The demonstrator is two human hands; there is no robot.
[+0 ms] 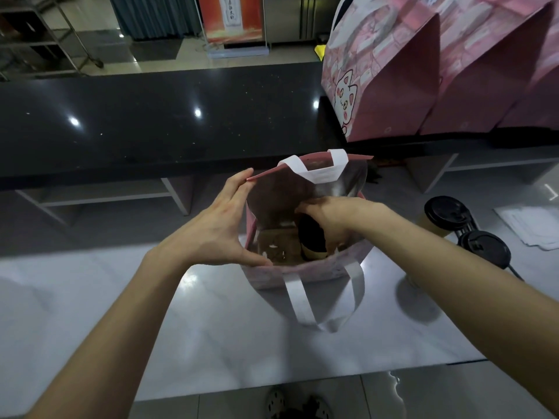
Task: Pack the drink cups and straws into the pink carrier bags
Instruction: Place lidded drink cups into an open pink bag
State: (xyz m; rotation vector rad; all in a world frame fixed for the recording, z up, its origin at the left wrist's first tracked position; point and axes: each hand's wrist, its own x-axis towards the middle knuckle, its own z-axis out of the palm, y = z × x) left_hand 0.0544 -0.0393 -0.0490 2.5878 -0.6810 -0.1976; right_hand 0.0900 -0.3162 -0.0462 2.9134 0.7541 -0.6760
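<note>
A pink carrier bag [305, 273] with white handles stands open on the grey counter in front of me. My left hand [223, 228] spreads its left rim, fingers on the far edge and thumb on the near one. Inside the bag my right hand [329, 219] grips a drink cup [311, 237] with a black lid and tan body, on the right side above a brown cardboard insert [275, 243]. Two more black-lidded cups [447, 216] [484, 247] stand on the counter to the right of the bag. I see no straws.
Several pink bags with a cat print [393, 74] stand on the raised black counter [151, 122] at the back right. White papers [532, 225] lie at the far right. The near counter edge runs below my arms, with the floor and shoes beneath.
</note>
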